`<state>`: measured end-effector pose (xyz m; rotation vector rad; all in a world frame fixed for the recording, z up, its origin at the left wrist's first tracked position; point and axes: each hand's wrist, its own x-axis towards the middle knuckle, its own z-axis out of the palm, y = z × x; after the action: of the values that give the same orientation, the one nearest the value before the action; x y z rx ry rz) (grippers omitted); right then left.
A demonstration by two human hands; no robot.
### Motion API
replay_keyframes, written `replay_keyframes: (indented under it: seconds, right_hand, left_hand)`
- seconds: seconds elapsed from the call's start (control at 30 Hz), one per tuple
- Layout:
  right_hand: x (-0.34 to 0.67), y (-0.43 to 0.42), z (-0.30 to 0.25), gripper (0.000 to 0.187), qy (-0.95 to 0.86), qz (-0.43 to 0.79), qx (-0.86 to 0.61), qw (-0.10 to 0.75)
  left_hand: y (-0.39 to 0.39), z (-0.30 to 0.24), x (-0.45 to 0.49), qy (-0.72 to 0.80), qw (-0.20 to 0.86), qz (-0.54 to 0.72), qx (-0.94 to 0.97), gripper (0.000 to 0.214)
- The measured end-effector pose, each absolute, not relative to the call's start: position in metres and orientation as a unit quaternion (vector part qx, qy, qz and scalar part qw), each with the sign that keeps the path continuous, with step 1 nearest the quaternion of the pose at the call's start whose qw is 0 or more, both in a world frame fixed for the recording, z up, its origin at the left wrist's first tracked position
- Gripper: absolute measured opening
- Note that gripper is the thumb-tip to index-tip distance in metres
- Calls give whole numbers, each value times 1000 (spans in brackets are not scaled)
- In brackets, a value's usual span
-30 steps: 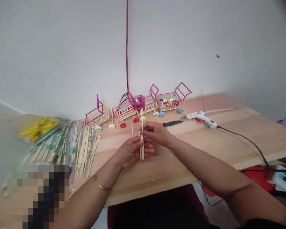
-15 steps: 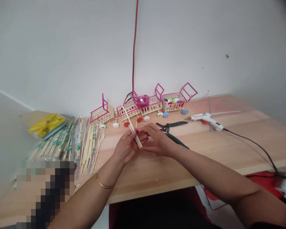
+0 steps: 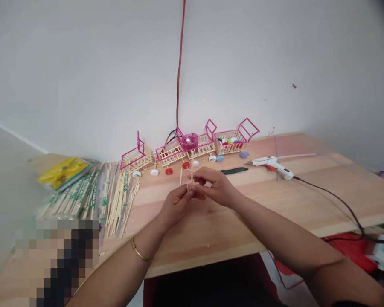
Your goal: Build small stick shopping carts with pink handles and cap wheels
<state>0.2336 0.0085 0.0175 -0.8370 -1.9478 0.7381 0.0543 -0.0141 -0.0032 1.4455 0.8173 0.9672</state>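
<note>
My left hand (image 3: 176, 204) and my right hand (image 3: 215, 186) meet above the middle of the wooden table (image 3: 323, 187). Both pinch a small bundle of thin wooden sticks (image 3: 190, 179), held nearly upright between the fingertips. A single loose stick (image 3: 181, 175) lies on the table just behind the bundle. My left wrist wears a gold bangle (image 3: 138, 251).
A row of little stick carts with pink frames (image 3: 192, 145) and bottle-cap wheels stands at the wall. Packs of chopsticks and loose sticks (image 3: 92, 192) cover the left. Green-handled pliers (image 3: 234, 170) and a white glue gun (image 3: 272, 164) with cord lie to the right.
The stick bundle went from upright to tilted left and back to nearly upright. My hands moved closer together around it. The pliers' blades are now hidden behind my right hand.
</note>
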Motion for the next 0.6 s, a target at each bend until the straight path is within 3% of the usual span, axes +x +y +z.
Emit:
replay_keyframes:
  seconds: [0.07, 0.37, 0.6]
  right_hand:
    - [233, 5, 22, 15, -789, 302, -334, 417]
    - [235, 6, 21, 17, -845, 238, -305, 369]
    - [235, 5, 20, 17, -843, 218, -294, 394]
  left_hand:
    - [-15, -4, 55, 357, 530, 401, 656, 25]
    - [-8, -15, 52, 388, 503, 361, 683, 24]
    - [-6, -15, 49, 368, 478, 348, 717, 25]
